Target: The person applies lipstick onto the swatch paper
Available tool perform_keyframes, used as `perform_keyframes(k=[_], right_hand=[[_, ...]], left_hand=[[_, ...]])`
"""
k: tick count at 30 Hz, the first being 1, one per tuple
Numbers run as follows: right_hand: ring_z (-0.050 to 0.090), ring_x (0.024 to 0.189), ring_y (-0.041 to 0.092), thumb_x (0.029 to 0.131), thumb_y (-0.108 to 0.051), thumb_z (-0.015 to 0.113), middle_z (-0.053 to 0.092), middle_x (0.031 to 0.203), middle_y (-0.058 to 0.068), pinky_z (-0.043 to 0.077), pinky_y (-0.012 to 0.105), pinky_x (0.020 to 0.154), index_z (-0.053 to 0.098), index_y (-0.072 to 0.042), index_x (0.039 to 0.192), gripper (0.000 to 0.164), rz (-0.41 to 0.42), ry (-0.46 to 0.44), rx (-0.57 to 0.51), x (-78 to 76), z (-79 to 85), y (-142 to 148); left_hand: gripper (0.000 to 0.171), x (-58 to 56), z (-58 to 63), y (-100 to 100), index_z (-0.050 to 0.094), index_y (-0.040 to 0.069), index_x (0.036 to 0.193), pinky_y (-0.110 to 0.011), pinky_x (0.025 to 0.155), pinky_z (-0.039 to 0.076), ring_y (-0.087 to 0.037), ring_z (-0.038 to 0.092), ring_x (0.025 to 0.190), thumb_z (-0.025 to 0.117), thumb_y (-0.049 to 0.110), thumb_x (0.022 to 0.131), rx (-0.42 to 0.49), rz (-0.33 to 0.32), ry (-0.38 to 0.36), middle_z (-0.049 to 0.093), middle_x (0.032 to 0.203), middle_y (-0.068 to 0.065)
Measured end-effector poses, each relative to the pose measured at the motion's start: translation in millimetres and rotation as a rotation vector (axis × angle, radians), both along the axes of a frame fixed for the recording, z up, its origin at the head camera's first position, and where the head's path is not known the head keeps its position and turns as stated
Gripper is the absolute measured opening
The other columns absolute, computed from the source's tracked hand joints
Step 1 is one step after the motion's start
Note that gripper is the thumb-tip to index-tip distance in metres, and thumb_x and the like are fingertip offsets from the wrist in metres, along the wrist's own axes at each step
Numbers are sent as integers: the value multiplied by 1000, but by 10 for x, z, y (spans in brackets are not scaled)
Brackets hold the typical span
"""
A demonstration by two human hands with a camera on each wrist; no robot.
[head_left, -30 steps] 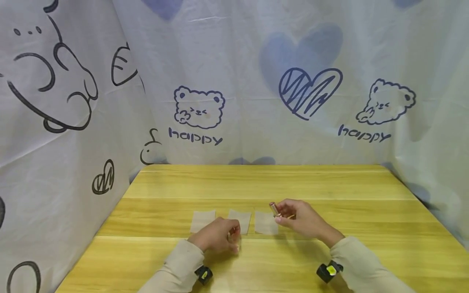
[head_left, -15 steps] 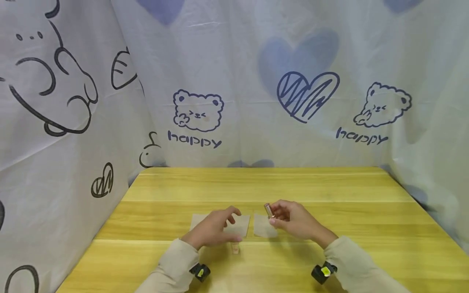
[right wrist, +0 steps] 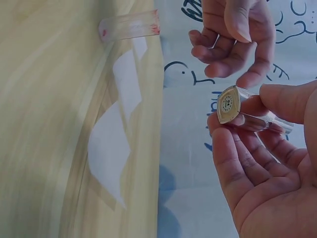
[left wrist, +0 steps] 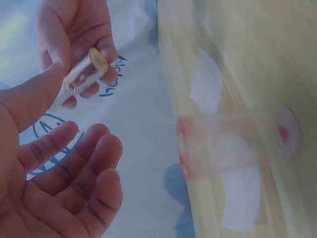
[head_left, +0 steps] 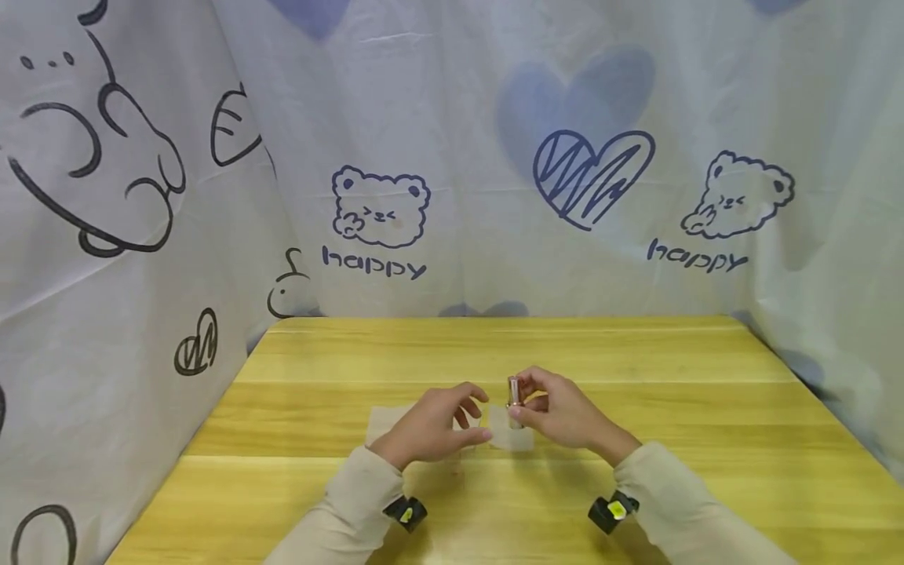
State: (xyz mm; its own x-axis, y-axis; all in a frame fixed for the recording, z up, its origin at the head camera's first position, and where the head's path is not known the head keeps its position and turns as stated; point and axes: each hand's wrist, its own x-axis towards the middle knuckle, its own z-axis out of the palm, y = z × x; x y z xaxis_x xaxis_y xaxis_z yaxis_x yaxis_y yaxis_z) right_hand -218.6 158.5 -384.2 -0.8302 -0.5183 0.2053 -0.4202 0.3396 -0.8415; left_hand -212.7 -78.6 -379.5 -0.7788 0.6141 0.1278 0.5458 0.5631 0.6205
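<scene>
White curtains (head_left: pixel 466 94) printed with doodles hang behind the wooden tabletop (head_left: pixel 600 345). From the head view, the right hand (head_left: pixel 568 412) pinches a lipstick tube (head_left: pixel 514 389); just left of it the left hand (head_left: pixel 434 424) hovers, released, fingers loosely bent. From the left wrist, a clear red-smeared container (left wrist: pixel 218 146) stands apart from the tube. From the right wrist, I see three paper pieces (right wrist: pixel 109 148) lying well apart from the tube's labelled gold end.

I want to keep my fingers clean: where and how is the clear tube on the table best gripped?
Probably pinch the clear tube mid-wall, from its left, with the free left hand: it stands upright, walls straight, with reddish marks at both ends.
</scene>
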Motion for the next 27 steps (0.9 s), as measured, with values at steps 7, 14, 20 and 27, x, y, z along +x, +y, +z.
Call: perform_keyframes(k=[7,14,20,27], right_hand=[[64,86,23,94,-13,66,61,98,10,54,31,75,56,3,113,27,-1,-13,-41,14,62,-79],[61,85,24,94,-14,66,63,94,9,53,30,74,57,6,111,28,-37,-22,-84,42,68,-143],[63,82,23,94,-12,66,63,93,11,53,30,72,56,5,109,25,-30,-68,-173,33,46,-185],[63,82,24,96,-14,62,61,93,12,54,31,72,55,8,110,27,-7,-106,-225,20,37,-210]], left_hand=[[40,27,31,138,59,7,122,-24,70,52,-6,63,77,71,28,90,108,2,-73,68,98,-2],[34,48,20,177,61,6,116,-25,69,53,-9,63,77,71,26,90,179,64,-102,68,96,-3],[27,78,25,173,62,5,108,-26,68,52,-10,62,74,70,25,91,246,99,-80,67,92,-2],[25,106,29,150,61,4,109,-27,62,52,-14,63,75,68,22,93,303,116,-134,67,93,-3]])
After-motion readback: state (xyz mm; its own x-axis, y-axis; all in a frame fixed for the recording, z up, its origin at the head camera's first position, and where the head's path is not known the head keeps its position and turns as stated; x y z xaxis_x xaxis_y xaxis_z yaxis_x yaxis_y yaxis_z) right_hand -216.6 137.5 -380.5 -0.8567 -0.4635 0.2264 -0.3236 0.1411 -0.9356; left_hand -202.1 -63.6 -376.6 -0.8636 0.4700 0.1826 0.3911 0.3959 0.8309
